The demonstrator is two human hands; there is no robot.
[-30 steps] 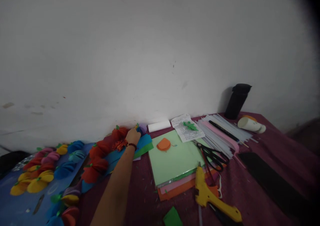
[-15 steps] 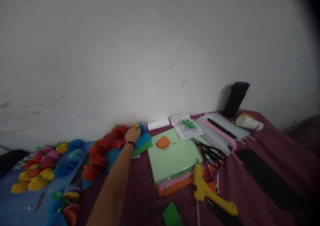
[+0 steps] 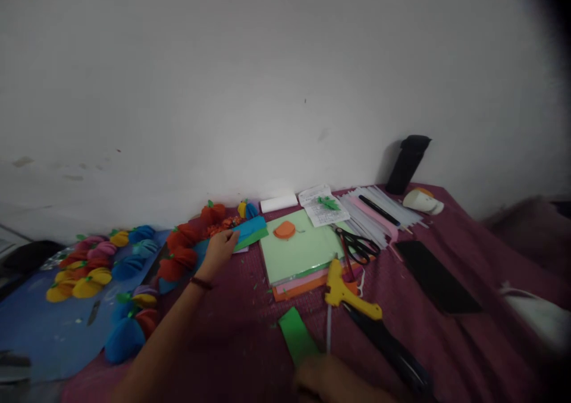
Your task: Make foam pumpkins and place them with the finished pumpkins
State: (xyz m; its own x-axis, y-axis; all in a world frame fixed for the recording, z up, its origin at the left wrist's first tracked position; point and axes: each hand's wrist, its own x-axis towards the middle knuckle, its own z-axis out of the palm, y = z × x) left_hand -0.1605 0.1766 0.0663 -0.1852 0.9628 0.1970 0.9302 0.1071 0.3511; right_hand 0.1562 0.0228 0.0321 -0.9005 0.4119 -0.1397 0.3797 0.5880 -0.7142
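My left hand (image 3: 218,250) is over the near end of a blue paper strip (image 3: 250,227), fingers curled together; anything inside them is hidden. Beyond it, a yellow-and-blue folded paper ornament (image 3: 247,209) stands against the wall, beside red ones (image 3: 213,213) and a heap of orange-red paper bits (image 3: 225,226). My right hand (image 3: 336,380) is at the bottom edge, blurred, its fingers unclear. It is nearest to a green paper strip (image 3: 297,334) and below a yellow glue gun (image 3: 348,293).
Black scissors (image 3: 358,246) and an orange paper piece (image 3: 284,230) lie by stacked coloured sheets (image 3: 289,260). Glue sticks (image 3: 366,221), a phone (image 3: 437,277), a white cup (image 3: 422,202) and a black bottle (image 3: 407,163) are right. Paper ornaments (image 3: 91,281) cover the blue board (image 3: 40,331).
My left hand has drawn back from the yellow-and-blue ornament, which now stands uncovered by the wall. My right hand has come into view at the bottom. The view has shifted slightly.
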